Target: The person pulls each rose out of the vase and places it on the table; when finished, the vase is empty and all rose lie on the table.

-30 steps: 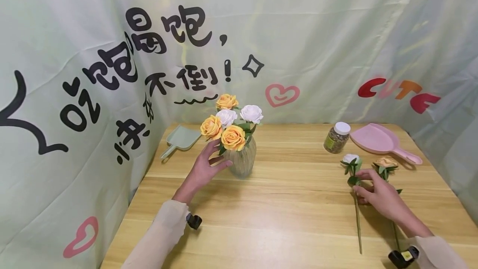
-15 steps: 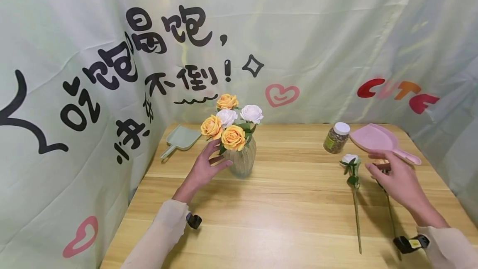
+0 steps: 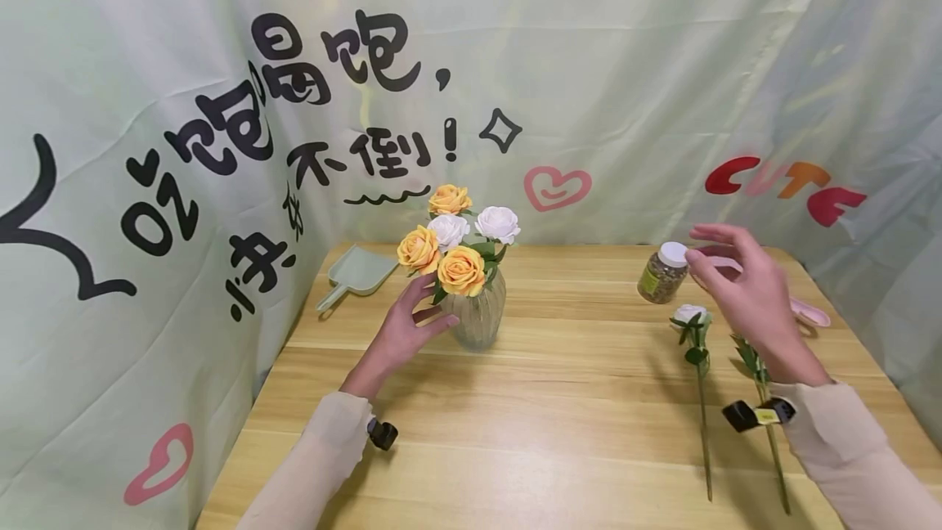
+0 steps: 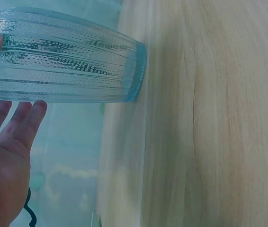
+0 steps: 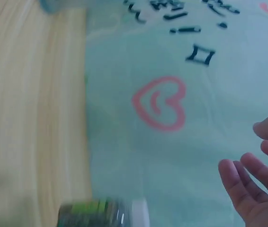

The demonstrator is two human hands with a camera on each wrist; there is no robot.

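My left hand (image 3: 401, 332) holds the ribbed clear glass vase (image 3: 480, 321) at its left side, thumb in front; in the left wrist view the thumb and fingers lie on either side of the vase (image 4: 77, 61). Orange roses (image 3: 460, 271) and white roses (image 3: 497, 225) stand in it. My right hand (image 3: 751, 293) is raised over the pink dustpan (image 3: 809, 313), fingers spread and holding nothing. Left of it is a white-lidded jar (image 3: 662, 275). A white rose (image 3: 690, 316) and a second stemmed flower (image 3: 769, 440) lie on the table; the second one's bloom is hidden behind my hand.
A pale green dustpan (image 3: 361, 271) lies at the back left of the wooden table (image 3: 559, 399). A printed cloth (image 3: 625, 105) hangs close behind the table and along its sides.
My right hand has moved from the white rose over to the second flower, then up and back towards the jar and pink dustpan. My left hand has stayed at the vase.
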